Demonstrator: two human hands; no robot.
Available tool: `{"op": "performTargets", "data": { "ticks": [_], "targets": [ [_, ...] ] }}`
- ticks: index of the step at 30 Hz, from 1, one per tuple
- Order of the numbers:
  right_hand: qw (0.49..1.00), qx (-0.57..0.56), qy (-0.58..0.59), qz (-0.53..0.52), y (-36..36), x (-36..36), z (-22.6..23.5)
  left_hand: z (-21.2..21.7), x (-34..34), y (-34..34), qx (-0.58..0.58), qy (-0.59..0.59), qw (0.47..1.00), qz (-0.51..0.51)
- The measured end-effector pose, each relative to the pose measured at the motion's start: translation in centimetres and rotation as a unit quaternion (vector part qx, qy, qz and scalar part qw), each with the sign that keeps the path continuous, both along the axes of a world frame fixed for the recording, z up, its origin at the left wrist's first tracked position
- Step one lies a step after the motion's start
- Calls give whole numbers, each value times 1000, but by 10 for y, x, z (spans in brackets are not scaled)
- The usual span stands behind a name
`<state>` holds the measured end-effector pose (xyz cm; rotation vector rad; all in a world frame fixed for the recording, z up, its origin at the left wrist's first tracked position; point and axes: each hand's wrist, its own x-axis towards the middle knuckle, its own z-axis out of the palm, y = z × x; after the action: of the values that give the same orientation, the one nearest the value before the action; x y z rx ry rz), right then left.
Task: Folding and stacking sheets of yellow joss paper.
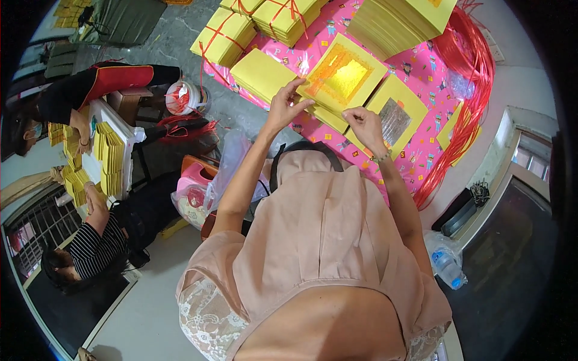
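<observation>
A stack of yellow paper sheets with a gold-foil square [343, 78] lies on a pink patterned tablecloth [421, 141]. My left hand [284, 107] pinches the near-left corner of the top sheet. My right hand [366, 127] grips the stack's near edge, fingers curled on the paper. Right of it lies a yellow sheet with a silver-foil square [397, 117]. A plain yellow stack [262, 75] sits to the left of my left hand.
Bundles of yellow paper tied with red string [241, 30] and a tall loose stack [400, 21] sit farther back. Red plastic strings [472, 78] hang off the table's right side. Two other people [90, 240] handle yellow paper at a white table [120, 126] on the left. A water bottle [448, 268] lies at lower right.
</observation>
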<state>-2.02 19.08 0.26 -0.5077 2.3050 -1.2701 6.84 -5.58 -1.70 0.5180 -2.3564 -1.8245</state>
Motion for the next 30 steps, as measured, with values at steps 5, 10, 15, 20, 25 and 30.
{"op": "performTargets", "data": {
  "ticks": [5, 10, 15, 20, 25, 30],
  "targets": [
    [1000, -4, 3, 1, 1, 0, -2, 0, 0, -1, -17, 1, 1000, -3],
    [1000, -10, -11, -1, 1, 0, -4, 0, 1, -4, -5, 10, 999, -38],
    [1000, -11, -12, -3, 2, -1, -6, -1, 1, -5, 24, 10, 999, -43],
    [999, 23, -25, 5, 0, 0, 7, 3, -1, -4, 17, 19, 999, -45],
    [980, 10, 190, 58, -6, 9, 23, 10, -4, -2, 52, 17, 998, -22],
    [962, 5, 230, 149, 1, 8, 20, 3, -3, -5, 25, 9, 999, -25]
  ]
}}
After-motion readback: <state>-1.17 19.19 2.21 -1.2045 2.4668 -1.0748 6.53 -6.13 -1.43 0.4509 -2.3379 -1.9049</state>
